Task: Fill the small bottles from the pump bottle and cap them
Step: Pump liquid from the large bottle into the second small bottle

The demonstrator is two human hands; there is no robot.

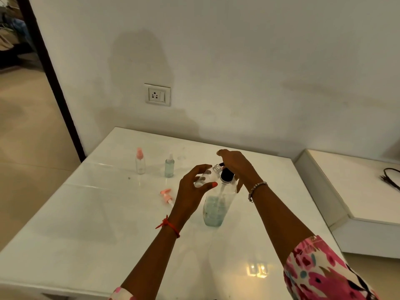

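Note:
A clear pump bottle (214, 210) with pale blue liquid in its lower half stands on the white table (86, 224). My right hand (236, 163) rests on top of its black pump head, fingers curved over it. My left hand (191, 188) grips a small clear uncapped bottle (208, 175), tilted with its open neck at the black nozzle. A pink pump cap (166, 194) lies loose on the table to the left. Further back stand a small clear bottle with a pink spray cap (140, 162) and a small bottle of pale blue liquid with a clear cap (169, 166).
The table stands against a white wall with a power socket (157, 95). A lower white ledge (357, 191) with a dark cable (390, 177) on it lies to the right. A dark door frame (52, 83) stands at the left.

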